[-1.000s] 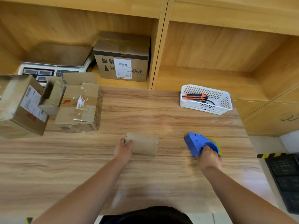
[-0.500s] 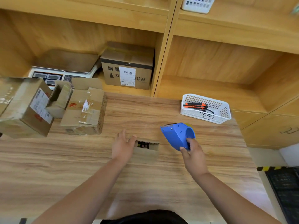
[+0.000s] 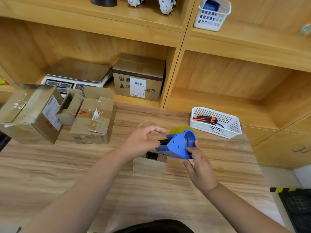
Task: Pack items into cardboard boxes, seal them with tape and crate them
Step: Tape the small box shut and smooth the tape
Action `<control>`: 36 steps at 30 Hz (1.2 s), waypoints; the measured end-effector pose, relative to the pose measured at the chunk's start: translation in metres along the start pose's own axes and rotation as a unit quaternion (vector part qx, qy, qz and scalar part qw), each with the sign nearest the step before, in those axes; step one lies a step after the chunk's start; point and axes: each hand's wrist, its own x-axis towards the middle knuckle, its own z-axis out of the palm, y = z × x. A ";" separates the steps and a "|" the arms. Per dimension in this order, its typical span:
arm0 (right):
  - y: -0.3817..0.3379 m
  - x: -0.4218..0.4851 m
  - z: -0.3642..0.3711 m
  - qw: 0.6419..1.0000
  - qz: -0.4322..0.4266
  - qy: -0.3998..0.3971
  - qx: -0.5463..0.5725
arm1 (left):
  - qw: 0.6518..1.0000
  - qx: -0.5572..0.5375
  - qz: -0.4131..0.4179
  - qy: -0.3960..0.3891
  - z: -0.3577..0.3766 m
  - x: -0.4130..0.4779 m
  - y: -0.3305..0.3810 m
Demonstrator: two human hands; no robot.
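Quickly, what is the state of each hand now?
Left hand: at the front of the tape dispenser; grip cannot be told.
Right hand: holds the tape dispenser.

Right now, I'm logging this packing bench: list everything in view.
table: 1, light wood, foreground
small box: 1, brown, open, table centre
tape dispenser: 1, blue, yellow tape, above small box
worn boxes: 3, brown, table left
labelled box: 1, brown, lower shelf
scale: 1, white, left of labelled box
table basket: 1, white, table right
utility knife: 1, orange-black, in table basket
shelf basket: 1, white, upper shelf
crate: 1, black, floor right
left hand: 1, pinches dispenser front
right hand: 1, holds dispenser rear
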 end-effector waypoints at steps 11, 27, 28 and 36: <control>-0.001 0.008 -0.007 0.999 0.001 -0.054 -0.007 | 0.997 0.033 -0.002 0.069 0.001 0.003 -0.011; -0.015 0.071 -0.025 0.975 0.144 -0.122 0.115 | 0.950 -0.178 -0.176 0.185 0.002 0.012 -0.033; -0.014 0.074 -0.026 0.972 0.161 -0.118 0.120 | 0.946 -0.184 -0.182 0.193 -0.004 0.013 -0.034; -0.020 0.091 -0.014 0.938 0.264 -0.174 0.140 | 0.918 -0.205 -0.245 0.234 -0.027 0.008 -0.056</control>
